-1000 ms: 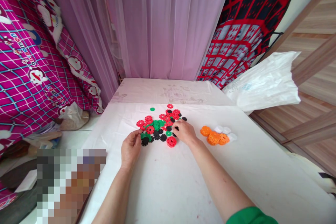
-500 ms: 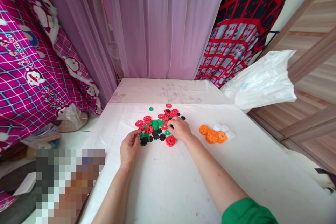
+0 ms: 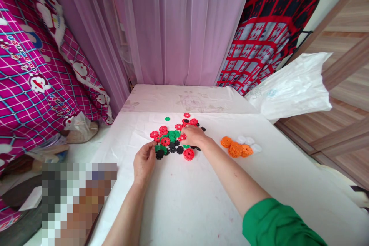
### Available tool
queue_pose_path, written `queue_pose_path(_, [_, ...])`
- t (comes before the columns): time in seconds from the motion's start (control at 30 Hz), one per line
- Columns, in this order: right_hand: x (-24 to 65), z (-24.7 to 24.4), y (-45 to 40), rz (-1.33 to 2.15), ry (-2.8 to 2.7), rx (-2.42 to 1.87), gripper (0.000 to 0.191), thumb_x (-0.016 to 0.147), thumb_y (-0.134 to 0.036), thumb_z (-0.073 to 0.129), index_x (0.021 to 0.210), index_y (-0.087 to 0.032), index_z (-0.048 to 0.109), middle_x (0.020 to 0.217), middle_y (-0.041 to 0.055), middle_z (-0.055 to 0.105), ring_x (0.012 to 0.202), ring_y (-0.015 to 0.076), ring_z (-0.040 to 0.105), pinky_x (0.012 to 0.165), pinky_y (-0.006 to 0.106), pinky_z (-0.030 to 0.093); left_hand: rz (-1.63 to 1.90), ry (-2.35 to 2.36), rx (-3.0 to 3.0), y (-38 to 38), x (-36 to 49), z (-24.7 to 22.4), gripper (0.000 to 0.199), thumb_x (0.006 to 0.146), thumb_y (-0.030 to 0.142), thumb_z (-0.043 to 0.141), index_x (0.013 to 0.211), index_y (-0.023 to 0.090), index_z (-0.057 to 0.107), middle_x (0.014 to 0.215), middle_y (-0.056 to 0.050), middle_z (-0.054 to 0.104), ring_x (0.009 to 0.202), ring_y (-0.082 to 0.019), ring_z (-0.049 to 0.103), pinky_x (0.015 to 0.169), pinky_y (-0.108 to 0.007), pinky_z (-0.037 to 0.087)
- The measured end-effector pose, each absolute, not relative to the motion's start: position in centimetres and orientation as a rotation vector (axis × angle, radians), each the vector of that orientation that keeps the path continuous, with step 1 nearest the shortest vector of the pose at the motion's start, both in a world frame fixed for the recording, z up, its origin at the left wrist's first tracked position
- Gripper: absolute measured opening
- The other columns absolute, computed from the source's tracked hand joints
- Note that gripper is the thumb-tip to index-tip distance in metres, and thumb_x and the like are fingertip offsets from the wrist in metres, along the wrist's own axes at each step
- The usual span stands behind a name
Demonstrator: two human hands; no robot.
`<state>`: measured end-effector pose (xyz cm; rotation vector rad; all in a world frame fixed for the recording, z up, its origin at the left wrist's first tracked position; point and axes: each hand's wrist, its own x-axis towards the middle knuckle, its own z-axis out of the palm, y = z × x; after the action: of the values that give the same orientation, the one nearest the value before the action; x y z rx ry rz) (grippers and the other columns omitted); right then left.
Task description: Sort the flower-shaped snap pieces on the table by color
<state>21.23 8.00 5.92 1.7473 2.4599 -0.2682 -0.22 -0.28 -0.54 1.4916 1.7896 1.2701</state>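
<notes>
Notched plastic discs lie in a loose pile on the white-covered table point(image 3: 178, 200). Among them are red discs point(image 3: 165, 141), green discs point(image 3: 172, 135) and black discs point(image 3: 180, 150). My left hand point(image 3: 145, 161) is at the pile's left edge, thumb and fingers pinched together; whatever is between them is too small to make out. Over the pile's right side reaches my right hand point(image 3: 193, 135), its fingers closed together and pointing down beside a red disc; its fingertips are partly hidden. A thicker red stack point(image 3: 188, 154) sits in front of this hand, with black discs below its wrist.
Orange discs point(image 3: 235, 149) and white discs point(image 3: 256, 148) form a separate group to the right. One green disc point(image 3: 167, 118) lies apart behind the pile. A white plastic bag point(image 3: 294, 88) stands at the table's right edge. A purple curtain point(image 3: 178, 27) hangs behind.
My right hand has shifted a little left, further over the red discs. Black discs now show below its wrist. My left hand stays pinched at the pile's edge. The view has shifted slightly.
</notes>
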Motion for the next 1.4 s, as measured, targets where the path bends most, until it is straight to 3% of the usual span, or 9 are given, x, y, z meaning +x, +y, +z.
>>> queue_pose_path(0.13, [20.5, 6.4, 8.6, -0.258, 2.467, 1.655, 0.030, 0.067, -0.035, 0.073, 0.093, -0.021, 0.067, 0.108, 0.0105, 0.067, 0.103, 0.0278, 0.061, 0.080, 0.032, 0.046, 1.247, 1.807, 1.481, -0.2, -0.3, -0.7, 0.036, 0.082, 0.041, 0.046, 0.099, 0.022, 0.071, 0.082, -0.001, 0.074, 0.067, -0.016, 0.065, 0.062, -0.028, 0.050])
queue_pose_path(0.4, [22.0, 5.0, 7.5, -0.275, 2.749, 1.714, 0.035, 0.068, -0.028, 0.072, 0.100, -0.019, 0.062, 0.110, 0.0096, 0.062, 0.106, 0.0247, 0.058, 0.088, 0.033, 0.043, 1.246, 1.808, 1.495, -0.2, -0.3, -0.5, 0.036, 0.082, 0.041, 0.045, 0.099, 0.022, 0.071, 0.081, -0.001, 0.074, 0.067, -0.017, 0.065, 0.063, -0.028, 0.050])
queue_pose_path(0.6, [24.1, 3.1, 7.1, -1.080, 2.789, 2.229, 0.026, 0.072, -0.031, 0.066, 0.094, -0.021, 0.058, 0.095, 0.0010, 0.064, 0.085, 0.0160, 0.060, 0.079, 0.030, 0.046, 1.248, 1.812, 1.510, -0.2, -0.3, -0.6, 0.035, 0.082, 0.040, 0.046, 0.099, 0.022, 0.071, 0.082, -0.001, 0.074, 0.069, -0.017, 0.066, 0.064, -0.028, 0.050])
queue_pose_path(0.73, [25.6, 3.0, 4.5, -1.591, 2.794, 2.168, 0.028, 0.072, -0.032, 0.062, 0.097, -0.020, 0.057, 0.092, 0.0002, 0.065, 0.078, 0.0137, 0.060, 0.073, 0.027, 0.048, 1.237, 1.808, 1.523, -0.3, -0.4, -0.7, 0.035, 0.083, 0.040, 0.046, 0.100, 0.022, 0.071, 0.086, -0.002, 0.075, 0.072, -0.018, 0.066, 0.066, -0.028, 0.051])
queue_pose_path(0.8, [26.1, 3.0, 2.5, -1.516, 2.778, 2.213, 0.030, 0.072, -0.031, 0.062, 0.101, -0.021, 0.059, 0.091, 0.0000, 0.066, 0.077, 0.0138, 0.060, 0.071, 0.027, 0.048, 1.234, 1.818, 1.533, -0.2, -0.4, -0.7, 0.035, 0.083, 0.040, 0.046, 0.100, 0.022, 0.071, 0.087, -0.002, 0.075, 0.074, -0.018, 0.067, 0.067, -0.029, 0.051])
queue_pose_path(0.93, [26.0, 2.7, -0.6, -1.037, 2.865, 2.335, 0.033, 0.072, -0.026, 0.063, 0.106, -0.023, 0.063, 0.091, 0.0008, 0.066, 0.078, 0.0153, 0.060, 0.074, 0.029, 0.049, 1.232, 1.826, 1.543, -0.2, -0.4, -0.8, 0.036, 0.083, 0.040, 0.046, 0.100, 0.022, 0.071, 0.085, -0.002, 0.075, 0.072, -0.018, 0.066, 0.067, -0.029, 0.051])
queue_pose_path(1.13, [24.5, 2.4, -1.8, -0.437, 2.998, 2.193, 0.029, 0.074, -0.023, 0.062, 0.103, -0.022, 0.065, 0.101, 0.0066, 0.066, 0.095, 0.0211, 0.061, 0.087, 0.032, 0.048, 1.225, 1.812, 1.519, -0.2, -0.4, -0.8, 0.037, 0.083, 0.041, 0.045, 0.101, 0.021, 0.071, 0.087, -0.003, 0.075, 0.072, -0.017, 0.066, 0.067, -0.029, 0.051])
queue_pose_path(1.4, [23.8, 2.4, -2.0, -0.183, 2.873, 2.148, 0.023, 0.077, -0.027, 0.063, 0.100, -0.023, 0.065, 0.100, 0.0065, 0.065, 0.096, 0.0218, 0.059, 0.085, 0.031, 0.046, 1.219, 1.829, 1.519, -0.2, -0.4, -0.8, 0.037, 0.083, 0.042, 0.046, 0.101, 0.022, 0.071, 0.085, -0.002, 0.075, 0.071, -0.017, 0.065, 0.065, -0.028, 0.050])
